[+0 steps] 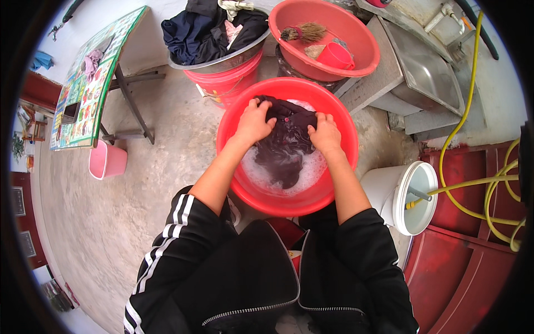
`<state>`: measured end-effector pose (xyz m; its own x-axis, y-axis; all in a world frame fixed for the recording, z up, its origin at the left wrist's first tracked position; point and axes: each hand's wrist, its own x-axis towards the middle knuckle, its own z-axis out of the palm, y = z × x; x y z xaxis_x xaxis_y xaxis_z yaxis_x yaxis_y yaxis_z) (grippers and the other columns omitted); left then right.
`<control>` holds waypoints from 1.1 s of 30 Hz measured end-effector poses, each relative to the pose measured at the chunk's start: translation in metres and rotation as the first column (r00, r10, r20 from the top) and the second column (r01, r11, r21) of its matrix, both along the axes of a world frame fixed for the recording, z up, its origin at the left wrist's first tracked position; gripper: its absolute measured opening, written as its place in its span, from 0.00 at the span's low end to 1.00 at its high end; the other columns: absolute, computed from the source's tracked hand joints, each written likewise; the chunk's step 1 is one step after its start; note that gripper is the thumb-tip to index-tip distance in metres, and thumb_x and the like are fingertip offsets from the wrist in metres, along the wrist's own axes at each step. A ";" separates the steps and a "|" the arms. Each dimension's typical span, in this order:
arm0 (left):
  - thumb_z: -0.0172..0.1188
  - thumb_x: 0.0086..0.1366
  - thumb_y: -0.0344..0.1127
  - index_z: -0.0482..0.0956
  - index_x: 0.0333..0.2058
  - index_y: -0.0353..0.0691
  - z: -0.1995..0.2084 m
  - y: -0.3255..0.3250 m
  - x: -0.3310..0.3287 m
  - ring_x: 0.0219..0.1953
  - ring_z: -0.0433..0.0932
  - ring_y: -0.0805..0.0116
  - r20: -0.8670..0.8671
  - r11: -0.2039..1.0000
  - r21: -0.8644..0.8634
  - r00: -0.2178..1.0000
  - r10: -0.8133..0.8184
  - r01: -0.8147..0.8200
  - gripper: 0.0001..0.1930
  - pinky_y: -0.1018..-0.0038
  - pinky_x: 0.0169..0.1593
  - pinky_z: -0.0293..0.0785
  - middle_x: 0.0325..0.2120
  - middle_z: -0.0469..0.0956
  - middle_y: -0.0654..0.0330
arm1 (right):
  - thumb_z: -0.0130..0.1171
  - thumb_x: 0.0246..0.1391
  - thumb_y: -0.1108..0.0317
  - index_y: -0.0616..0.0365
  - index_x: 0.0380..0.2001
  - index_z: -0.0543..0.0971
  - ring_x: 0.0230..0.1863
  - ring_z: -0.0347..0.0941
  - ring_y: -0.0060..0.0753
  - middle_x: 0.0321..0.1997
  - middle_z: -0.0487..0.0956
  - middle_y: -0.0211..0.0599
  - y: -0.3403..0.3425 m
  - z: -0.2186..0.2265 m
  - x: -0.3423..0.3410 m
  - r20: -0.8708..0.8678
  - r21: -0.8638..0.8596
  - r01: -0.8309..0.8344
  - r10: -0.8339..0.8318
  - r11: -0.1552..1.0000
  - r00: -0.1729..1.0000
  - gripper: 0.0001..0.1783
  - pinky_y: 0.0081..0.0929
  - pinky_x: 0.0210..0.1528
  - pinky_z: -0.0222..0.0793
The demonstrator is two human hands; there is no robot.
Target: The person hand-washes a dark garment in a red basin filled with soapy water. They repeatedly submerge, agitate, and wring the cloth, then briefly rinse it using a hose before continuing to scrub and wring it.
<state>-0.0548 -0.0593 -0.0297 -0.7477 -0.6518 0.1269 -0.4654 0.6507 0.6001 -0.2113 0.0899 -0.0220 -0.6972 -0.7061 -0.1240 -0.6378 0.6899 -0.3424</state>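
A dark, wet garment [285, 142] lies partly sunk in sudsy water [312, 171] inside a large red basin [232, 181] in front of me. My left hand [256, 120] grips its far left part, fingers curled over the bunched cloth. On the other side, my right hand [326, 132] holds the garment's right edge between thumb and fingers. The cloth is stretched between both hands near the basin's far side, and its lower part trails toward me underwater. A small reddish spot shows on the fabric between my hands.
Behind the basin stand a metal bowl [219, 65] of dark clothes on a red bucket [228, 83] and a red tub [356, 33] with a brush [305, 32] and scoop [336, 55]. At right are a sink [425, 61], white bucket [384, 186] and yellow hose [464, 111]; a table [100, 78] stands left.
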 end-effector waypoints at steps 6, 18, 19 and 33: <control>0.64 0.49 0.37 0.78 0.28 0.38 -0.001 0.038 0.002 0.41 0.72 0.55 0.316 0.936 -0.258 0.936 -0.154 0.241 0.10 0.64 0.44 0.71 0.35 0.72 0.52 | 0.54 0.49 0.67 0.58 0.38 0.78 0.49 0.70 0.42 0.42 0.76 0.41 0.003 -0.012 0.001 -0.024 0.007 -0.396 0.396 0.918 0.918 0.12 0.38 0.53 0.65; 0.62 0.51 0.40 0.80 0.28 0.42 -0.015 0.045 0.000 0.42 0.73 0.59 0.490 0.913 -0.183 0.839 -0.238 0.366 0.09 0.65 0.45 0.71 0.35 0.73 0.56 | 0.48 0.49 0.77 0.58 0.52 0.68 0.54 0.68 0.44 0.55 0.69 0.42 -0.011 -0.046 0.022 0.003 -0.187 -0.436 0.444 0.880 0.896 0.24 0.42 0.54 0.65; 0.61 0.52 0.40 0.81 0.28 0.42 -0.016 0.044 0.001 0.43 0.73 0.59 0.513 0.915 -0.172 0.826 -0.234 0.365 0.09 0.65 0.45 0.71 0.36 0.74 0.57 | 0.48 0.49 0.77 0.58 0.53 0.68 0.54 0.68 0.44 0.55 0.69 0.42 -0.013 -0.049 0.023 -0.002 -0.162 -0.428 0.433 0.889 0.901 0.24 0.42 0.54 0.65; 0.58 0.54 0.29 0.77 0.36 0.38 -0.012 0.017 -0.002 0.43 0.74 0.55 0.192 0.972 -0.096 0.962 -0.195 0.216 0.10 0.66 0.47 0.71 0.37 0.75 0.53 | 0.50 0.46 0.77 0.56 0.29 0.76 0.43 0.74 0.46 0.38 0.74 0.46 -0.016 -0.023 0.013 -0.048 -0.032 -0.335 0.333 0.942 0.942 0.07 0.41 0.44 0.71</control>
